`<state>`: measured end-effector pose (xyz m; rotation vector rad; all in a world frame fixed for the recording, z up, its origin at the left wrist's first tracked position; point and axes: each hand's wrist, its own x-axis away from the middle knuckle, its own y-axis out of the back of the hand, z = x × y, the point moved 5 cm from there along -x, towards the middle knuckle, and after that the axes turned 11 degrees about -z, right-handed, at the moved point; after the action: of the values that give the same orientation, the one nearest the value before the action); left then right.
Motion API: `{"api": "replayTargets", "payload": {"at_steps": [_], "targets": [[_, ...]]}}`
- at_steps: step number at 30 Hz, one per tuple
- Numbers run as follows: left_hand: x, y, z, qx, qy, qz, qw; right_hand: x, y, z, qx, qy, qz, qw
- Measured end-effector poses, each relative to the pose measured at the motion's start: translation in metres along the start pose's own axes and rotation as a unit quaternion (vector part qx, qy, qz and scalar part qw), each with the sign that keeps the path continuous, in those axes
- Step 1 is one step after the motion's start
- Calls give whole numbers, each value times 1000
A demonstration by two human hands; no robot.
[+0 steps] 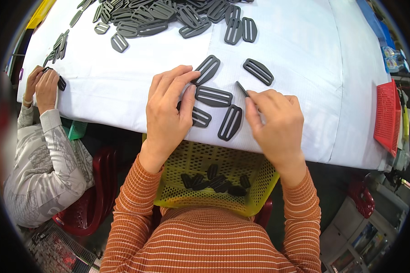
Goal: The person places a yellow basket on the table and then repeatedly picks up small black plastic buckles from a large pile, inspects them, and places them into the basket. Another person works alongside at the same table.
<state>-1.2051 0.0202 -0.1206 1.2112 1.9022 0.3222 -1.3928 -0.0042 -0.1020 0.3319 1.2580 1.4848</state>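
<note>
My right hand (278,120) pinches a dark grey strap slider (242,89) between thumb and fingers, tilted up so its thin edge shows. Over the table's near edge, my left hand (168,107) is open, thumb and index finger apart. Its index fingertip touches the lower end of a slanted slider buckle (208,69). Beside that hand lie another slider (214,96) and a lower slider (200,118), partly hidden behind the thumb. Between my hands is a steeply angled slider (230,123). One more slider (258,72) lies beyond my right hand.
A heap of sliders (159,11) covers the far side of the white-covered table (300,41). Below the edge, a yellow perforated basket (205,154) in front of me holds several sliders. A co-worker's hands (45,88) handle dark pieces at left. A red basket (387,118) is at right.
</note>
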Motion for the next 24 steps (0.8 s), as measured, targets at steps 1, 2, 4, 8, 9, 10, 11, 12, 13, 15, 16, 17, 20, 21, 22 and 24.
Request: {"api": "replayTargets", "payload": {"at_steps": [1,2,4,8,9,10,11,12,13,15,16,17,20,21,22,24], "targets": [[0,0,1,6,8,-1,1000,0,1,-7,-37,-35,19,999],[0,1,1,12,16,-2,1000,-2,3,-15,-46,-55,0,997],[-1,1,0,20,29,-4,999,-8,3,-34,-64,-96,-40,992],[2,2,7,39,35,-9,999,-12,1,-50,-34,-102,-48,993],[4,2,10,43,34,-9,998,-11,1,-50,-57,-95,-51,993],[3,0,8,38,15,10,999,-9,1,-50,-80,-88,-54,991],[1,-3,5,32,-5,30,999,-8,1,-50,-102,-80,-57,990],[-1,-5,2,26,-25,50,998,-7,0,-52,-105,-77,-74,989],[-3,-11,-4,-5,-64,83,994,-7,-1,-54,-108,-73,-91,987],[-8,-25,-16,-69,-140,143,977,-11,-1,-58,-123,-98,-107,982],[-9,-33,-20,-67,-166,172,969,-14,1,-59,-136,-126,-105,977],[-10,-41,-23,-65,-192,200,959,-17,2,-62,-148,-154,-102,972],[-4,-59,-34,-55,-261,276,923,-30,1,-77,-168,-181,-89,965],[2,-64,-38,-47,-282,301,910,-34,1,-81,-168,-173,-85,967],[9,-64,-41,-40,-292,332,896,-40,0,-86,-168,-164,-80,969],[23,-56,-52,10,-304,352,885,-55,-4,-91,-171,-140,-77,972]]}}
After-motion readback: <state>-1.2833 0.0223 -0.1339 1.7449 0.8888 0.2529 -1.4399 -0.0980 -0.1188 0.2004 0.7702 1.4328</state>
